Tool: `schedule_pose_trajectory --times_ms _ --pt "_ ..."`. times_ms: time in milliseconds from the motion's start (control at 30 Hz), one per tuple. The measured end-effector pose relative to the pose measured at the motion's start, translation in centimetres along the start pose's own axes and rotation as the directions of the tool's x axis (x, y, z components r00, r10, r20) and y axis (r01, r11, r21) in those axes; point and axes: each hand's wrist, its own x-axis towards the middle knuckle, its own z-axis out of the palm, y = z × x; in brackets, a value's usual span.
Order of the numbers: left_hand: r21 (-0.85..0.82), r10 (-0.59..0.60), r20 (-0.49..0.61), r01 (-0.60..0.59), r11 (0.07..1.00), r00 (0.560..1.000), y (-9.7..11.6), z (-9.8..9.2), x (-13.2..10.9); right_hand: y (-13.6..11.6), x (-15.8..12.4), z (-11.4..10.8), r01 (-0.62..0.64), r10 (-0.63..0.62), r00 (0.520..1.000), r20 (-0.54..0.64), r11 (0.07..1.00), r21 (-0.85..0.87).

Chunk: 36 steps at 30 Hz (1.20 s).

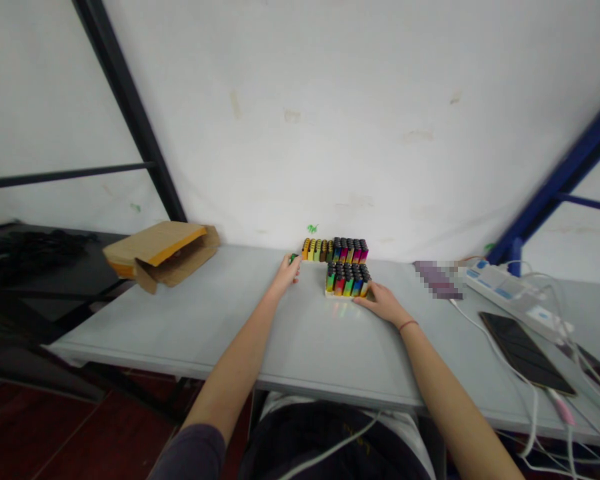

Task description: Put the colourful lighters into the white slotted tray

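My left hand (285,273) is closed around a small green lighter (293,258), mostly hidden by the fingers, just left of the standing lighters. With thumb and fingers my right hand (386,305) holds the right front corner of a pale, shallow tray (339,295). Rows of multicoloured lighters (347,280) with black tops stand upright in that tray. Directly behind it is another block of upright colourful lighters (350,251). Yellow, orange and brownish lighters (317,251) stand to the left of that block, near the wall.
An open cardboard box (163,250) lies on its side at the table's left end. On the right are a pixelated purplish phone (439,280), a dark phone (527,352), a white power strip (517,300) and loose white cables. The white wall (300,153) borders the grey table (205,320).
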Motion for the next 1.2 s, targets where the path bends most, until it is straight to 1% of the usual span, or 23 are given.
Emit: schedule_pose_trajectory --times_ms 100,233,300,400,467,567,800,933,1067,1200 --pt "0.148 0.118 -0.005 -0.116 0.982 0.993 -0.3 0.2 -0.2 0.0 0.0 0.0 0.0 0.0 1.0 -0.008 1.0 0.0" --pt "0.301 0.261 -0.025 -0.242 0.923 0.965 -0.3 0.5 -1.0 -0.1 0.0 -0.2 0.0 0.0 1.0 0.005 1.0 -0.008" --pt "0.349 0.295 -0.019 -0.27 0.897 0.955 -0.1 0.6 -1.4 -0.1 0.0 -0.2 0.002 -0.002 1.0 0.008 1.0 -0.008" --pt "0.378 0.324 0.004 -0.301 0.875 0.946 0.0 0.8 -1.6 -0.1 0.0 -0.2 -0.004 0.004 1.0 -0.002 1.0 -0.008" --pt "0.393 0.336 0.017 -0.316 0.864 0.942 0.1 0.9 -1.6 -0.1 -0.1 -0.1 -0.009 0.009 1.0 -0.015 1.0 -0.007" --pt "0.422 0.326 0.025 -0.306 0.853 0.945 0.2 0.9 -1.5 0.0 -0.1 0.0 -0.007 0.008 1.0 -0.027 1.0 0.002" --pt "0.417 0.29 -0.057 -0.242 0.876 0.955 0.3 1.3 -0.9 0.2 -0.1 0.0 -0.007 0.007 1.0 -0.01 1.0 0.001" --pt "0.421 0.297 -0.083 -0.237 0.875 0.951 0.1 1.5 -0.8 0.2 0.0 0.0 0.0 0.0 1.0 -0.001 1.0 0.002" --pt "0.428 0.314 -0.084 -0.25 0.868 0.946 -0.2 1.5 -1.0 0.1 0.0 -0.1 -0.005 0.005 1.0 0.002 1.0 0.01" --pt "0.399 0.312 -0.081 -0.256 0.88 0.946 -0.4 1.4 -1.3 0.0 -0.1 -0.1 -0.004 0.004 1.0 -0.01 1.0 0.012"
